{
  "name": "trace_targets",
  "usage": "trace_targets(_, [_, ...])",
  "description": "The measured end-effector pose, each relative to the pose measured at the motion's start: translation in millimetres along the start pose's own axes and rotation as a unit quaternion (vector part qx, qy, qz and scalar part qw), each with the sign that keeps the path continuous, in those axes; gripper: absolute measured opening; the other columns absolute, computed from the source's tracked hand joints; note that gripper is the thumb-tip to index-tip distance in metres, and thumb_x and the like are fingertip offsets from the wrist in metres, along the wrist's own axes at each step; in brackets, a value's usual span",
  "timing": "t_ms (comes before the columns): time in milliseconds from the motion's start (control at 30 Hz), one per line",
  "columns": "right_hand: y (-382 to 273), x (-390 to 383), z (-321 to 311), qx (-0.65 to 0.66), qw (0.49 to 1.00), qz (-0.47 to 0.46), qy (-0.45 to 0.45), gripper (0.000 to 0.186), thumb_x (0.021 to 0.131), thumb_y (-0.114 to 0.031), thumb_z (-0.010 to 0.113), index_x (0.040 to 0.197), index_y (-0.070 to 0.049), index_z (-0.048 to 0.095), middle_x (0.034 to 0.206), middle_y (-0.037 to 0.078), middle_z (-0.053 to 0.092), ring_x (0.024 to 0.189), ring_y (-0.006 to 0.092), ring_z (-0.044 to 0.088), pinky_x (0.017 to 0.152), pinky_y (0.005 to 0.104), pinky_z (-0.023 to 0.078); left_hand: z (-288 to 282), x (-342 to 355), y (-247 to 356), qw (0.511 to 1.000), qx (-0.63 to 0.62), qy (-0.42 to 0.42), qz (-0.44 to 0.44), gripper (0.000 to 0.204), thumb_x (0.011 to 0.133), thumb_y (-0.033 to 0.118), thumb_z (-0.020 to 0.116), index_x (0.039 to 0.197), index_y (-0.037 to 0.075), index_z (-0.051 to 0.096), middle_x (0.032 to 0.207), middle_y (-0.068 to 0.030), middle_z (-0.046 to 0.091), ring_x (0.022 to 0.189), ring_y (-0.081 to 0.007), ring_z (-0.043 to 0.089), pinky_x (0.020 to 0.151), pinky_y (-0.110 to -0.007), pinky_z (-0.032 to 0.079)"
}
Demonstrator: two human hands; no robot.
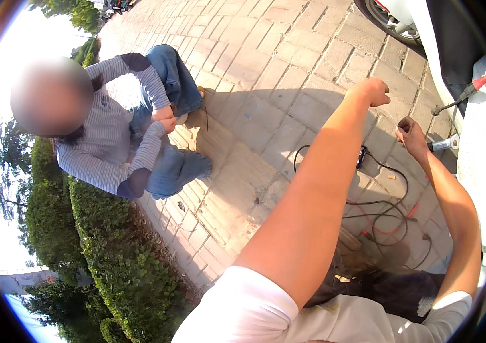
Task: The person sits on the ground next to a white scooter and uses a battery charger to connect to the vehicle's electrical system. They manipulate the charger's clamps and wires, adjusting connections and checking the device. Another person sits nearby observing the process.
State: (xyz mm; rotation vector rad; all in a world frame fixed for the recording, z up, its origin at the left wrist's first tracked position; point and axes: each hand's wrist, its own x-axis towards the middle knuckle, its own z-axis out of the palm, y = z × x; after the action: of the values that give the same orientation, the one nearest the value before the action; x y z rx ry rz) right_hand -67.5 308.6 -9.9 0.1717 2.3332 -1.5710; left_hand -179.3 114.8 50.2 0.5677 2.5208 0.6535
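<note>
Stretched the left hand (375,91) far forward over the brick paving (266,63), with fingers curled into a fist and the thumb side turned up. Saw nothing between those fingers; could not tell whether something small was hidden inside. Probably held that arm raised and out only for balance while leaning toward the vehicle.

Kept the right hand (410,134) lower and further right, just beside a short silver metal stub (443,146) sticking out from the white vehicle body (477,171). Found its fingers bent together, back of the hand toward the camera; could not tell if gripping anything or only touching. Apparently placed there because of the stub, the nearest thing to it.

Noticed above it a black lead with a red tip (473,87), running along the vehicle body. Left on the paving below both arms a loose tangle of black and red cables (386,220), joined to a small black box (361,155) between the two forearms. Probably dropped there loose to stay within reach of either hand.

Also noticed a dark wheel (389,20) at the top edge. Further left, well apart from the hands, another person (111,131) crouching in a striped shirt and jeans, hands joined at the knees, near a green hedge (111,257).
</note>
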Motion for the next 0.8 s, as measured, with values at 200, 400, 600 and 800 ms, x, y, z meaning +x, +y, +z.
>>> trace_targets(200, [-48, -39, -34, 0.125, 0.992, 0.005, 0.023, 0.009, 0.087, -0.009, 0.056, 0.092, -0.001, 0.054, 0.075, 0.004, 0.057, 0.061, 0.0103, 0.054, 0.054, 0.0247, 0.044, 2, 21, 68, 0.966, 0.152, -0.173, 0.115, 0.027, 0.076, 0.027, 0.065, 0.098, 0.013, 0.071, 0.099, -0.0089, 0.068, 0.086, -0.0273, 0.065, 0.073, -0.042, 0.051])
trace_targets(400, [-52, -70, -52, 0.136, 0.991, 0.005, 0.012, 0.012, 0.087, -0.01, 0.057, 0.095, -0.001, 0.055, 0.077, 0.004, 0.058, 0.061, 0.0098, 0.055, 0.055, 0.0247, 0.045, 13, 10, 88, 0.945, 0.196, -0.21, 0.157, 0.023, 0.077, 0.025, 0.065, 0.094, 0.011, 0.072, 0.091, -0.0067, 0.069, 0.078, -0.024, 0.065, 0.068, -0.041, 0.052])
trace_targets(600, [-44, -82, -54, 0.067, 0.992, -0.104, -0.001, 0.013, 0.089, -0.01, 0.057, 0.094, 0.001, 0.053, 0.078, 0.005, 0.058, 0.068, 0.011, 0.054, 0.058, 0.0243, 0.043, -2, -31, 104, 0.935, -0.038, -0.351, 0.035, 0.027, 0.087, 0.019, 0.057, 0.11, 0.007, 0.065, 0.092, -0.0067, 0.068, 0.078, -0.0178, 0.065, 0.067, -0.032, 0.052])
trace_targets(800, [-76, -97, -38, -0.012, 0.993, -0.118, -0.016, 0.014, 0.09, -0.01, 0.057, 0.098, 0.002, 0.056, 0.083, 0.005, 0.06, 0.072, 0.01, 0.05, 0.064, 0.0252, 0.043, 1, -30, 73, 0.913, -0.126, -0.388, 0.006, 0.025, 0.089, 0.017, 0.057, 0.108, 0.002, 0.063, 0.088, -0.008, 0.066, 0.069, -0.0153, 0.06, 0.063, -0.028, 0.051])
